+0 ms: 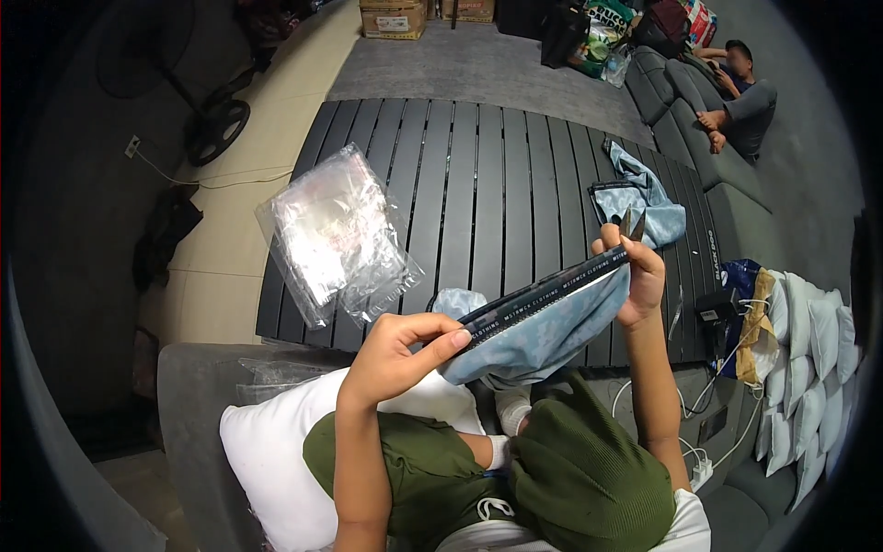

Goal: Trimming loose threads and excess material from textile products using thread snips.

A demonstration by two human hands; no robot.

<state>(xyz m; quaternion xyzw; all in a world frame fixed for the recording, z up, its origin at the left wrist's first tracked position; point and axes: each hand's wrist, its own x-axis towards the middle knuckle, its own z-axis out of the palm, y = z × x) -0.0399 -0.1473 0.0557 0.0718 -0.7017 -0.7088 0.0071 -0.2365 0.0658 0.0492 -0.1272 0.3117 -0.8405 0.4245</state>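
A light-blue mottled garment [543, 336] with a black elastic waistband [552, 285] is stretched between my hands above my lap. My left hand [395, 354] pinches one end of the waistband between thumb and fingers. At the other end, higher and to the right, my right hand [636, 276] is closed on the band. Pointed metal blades, like those of thread snips [633, 224], stick up from my right hand; their handles are hidden. Another light-blue garment [644, 198] with black trim lies crumpled on the slatted table just beyond my right hand.
Clear plastic bags [336, 235] lie on the dark slatted table [451, 184] at left. A white pillow [276, 442] is beside my legs. Stacked pale packets [800, 368], a charger [719, 308] and cables are on the right. Another person [740, 92] sits on the grey sofa [681, 115].
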